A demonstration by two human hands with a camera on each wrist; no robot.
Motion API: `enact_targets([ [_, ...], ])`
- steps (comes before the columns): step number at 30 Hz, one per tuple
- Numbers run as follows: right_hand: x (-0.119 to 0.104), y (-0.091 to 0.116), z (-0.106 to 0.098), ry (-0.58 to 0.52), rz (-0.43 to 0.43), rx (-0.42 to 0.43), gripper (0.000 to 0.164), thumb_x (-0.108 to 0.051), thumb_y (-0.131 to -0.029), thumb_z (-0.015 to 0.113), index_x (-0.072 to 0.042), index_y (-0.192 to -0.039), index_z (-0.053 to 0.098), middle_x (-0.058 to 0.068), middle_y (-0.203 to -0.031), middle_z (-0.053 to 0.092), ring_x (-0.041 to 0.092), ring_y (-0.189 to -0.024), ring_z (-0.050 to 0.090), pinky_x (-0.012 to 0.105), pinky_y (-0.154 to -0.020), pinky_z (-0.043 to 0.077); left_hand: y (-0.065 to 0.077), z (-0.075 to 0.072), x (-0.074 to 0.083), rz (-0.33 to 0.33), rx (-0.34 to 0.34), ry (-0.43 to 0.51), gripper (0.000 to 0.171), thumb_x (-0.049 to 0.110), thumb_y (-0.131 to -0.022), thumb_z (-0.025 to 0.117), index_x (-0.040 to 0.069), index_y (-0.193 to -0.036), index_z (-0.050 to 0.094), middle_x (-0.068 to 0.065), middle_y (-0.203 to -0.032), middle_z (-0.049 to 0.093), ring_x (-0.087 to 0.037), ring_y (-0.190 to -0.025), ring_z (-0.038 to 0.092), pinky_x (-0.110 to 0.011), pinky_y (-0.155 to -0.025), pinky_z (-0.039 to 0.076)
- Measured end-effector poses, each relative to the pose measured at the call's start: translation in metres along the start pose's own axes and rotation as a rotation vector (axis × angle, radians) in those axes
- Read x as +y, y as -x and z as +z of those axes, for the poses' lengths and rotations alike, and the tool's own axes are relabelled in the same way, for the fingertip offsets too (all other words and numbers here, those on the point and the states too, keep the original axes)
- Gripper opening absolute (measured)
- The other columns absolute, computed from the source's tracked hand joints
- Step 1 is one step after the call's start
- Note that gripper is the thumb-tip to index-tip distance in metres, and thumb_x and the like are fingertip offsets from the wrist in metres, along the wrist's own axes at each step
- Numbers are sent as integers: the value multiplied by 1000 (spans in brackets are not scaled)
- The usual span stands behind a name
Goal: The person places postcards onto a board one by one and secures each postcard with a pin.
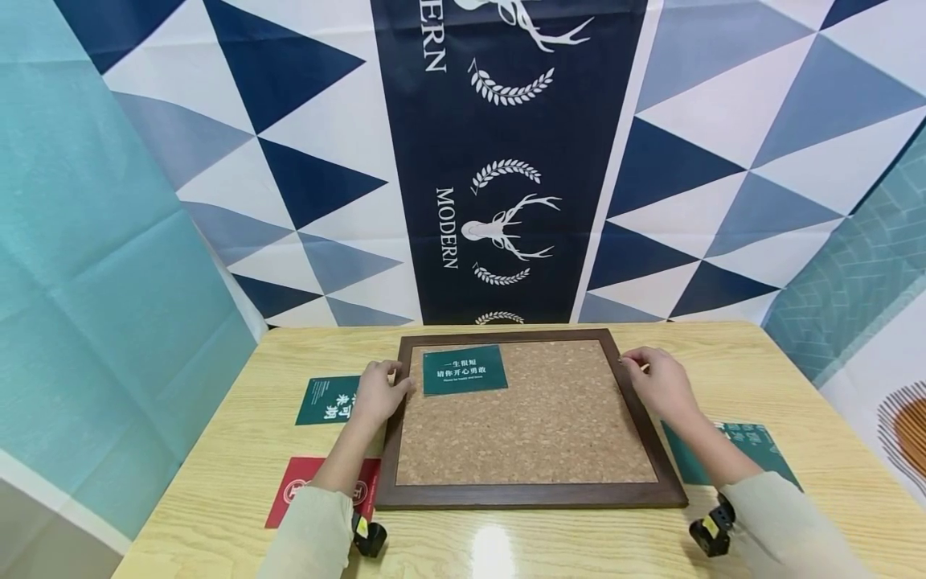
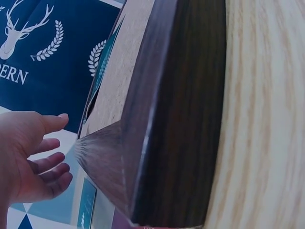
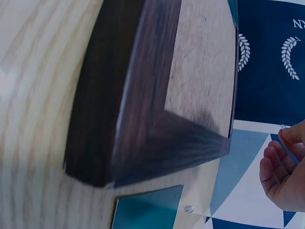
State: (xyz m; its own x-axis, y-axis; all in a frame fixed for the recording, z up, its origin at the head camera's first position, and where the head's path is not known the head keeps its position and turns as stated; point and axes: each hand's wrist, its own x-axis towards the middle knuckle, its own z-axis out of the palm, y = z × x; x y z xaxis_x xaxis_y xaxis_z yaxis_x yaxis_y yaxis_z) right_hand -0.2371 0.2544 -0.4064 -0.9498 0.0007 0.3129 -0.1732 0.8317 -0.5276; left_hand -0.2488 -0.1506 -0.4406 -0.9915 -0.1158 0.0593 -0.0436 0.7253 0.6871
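A cork board (image 1: 528, 426) in a dark brown wooden frame (image 1: 531, 496) lies on the table. On its upper left part rests a dark green card (image 1: 465, 370) with white writing, slightly tilted. My left hand (image 1: 379, 392) is at the frame's left side, fingers relaxed and apart; in the left wrist view the hand (image 2: 33, 157) holds nothing. Over the frame's right side, my right hand (image 1: 660, 382) pinches a tiny clear piece (image 3: 283, 127) between thumb and finger. It looks like a push pin, but is too small to be sure.
Left of the board lie another green card (image 1: 318, 400) and a red card (image 1: 285, 490), both partly behind the left arm. A green card (image 1: 760, 450) lies right of the board, partly under the right forearm. A small clear piece (image 3: 188, 209) sits near it. Patterned cloth (image 1: 506, 161) hangs behind.
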Motion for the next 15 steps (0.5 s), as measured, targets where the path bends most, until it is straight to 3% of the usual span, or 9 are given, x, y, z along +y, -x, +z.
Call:
enact_targets([
  [15,-21,-7,11,-21,-34,-31,22,-14,-90,49,2,-95,62,17,-87,58,24,-75,52,30,-59,41,-1,0,6,60,14,30,45,29,-83,60,5,-120,52,-15,-115,50,-28,-102,51,-42,-84,45],
])
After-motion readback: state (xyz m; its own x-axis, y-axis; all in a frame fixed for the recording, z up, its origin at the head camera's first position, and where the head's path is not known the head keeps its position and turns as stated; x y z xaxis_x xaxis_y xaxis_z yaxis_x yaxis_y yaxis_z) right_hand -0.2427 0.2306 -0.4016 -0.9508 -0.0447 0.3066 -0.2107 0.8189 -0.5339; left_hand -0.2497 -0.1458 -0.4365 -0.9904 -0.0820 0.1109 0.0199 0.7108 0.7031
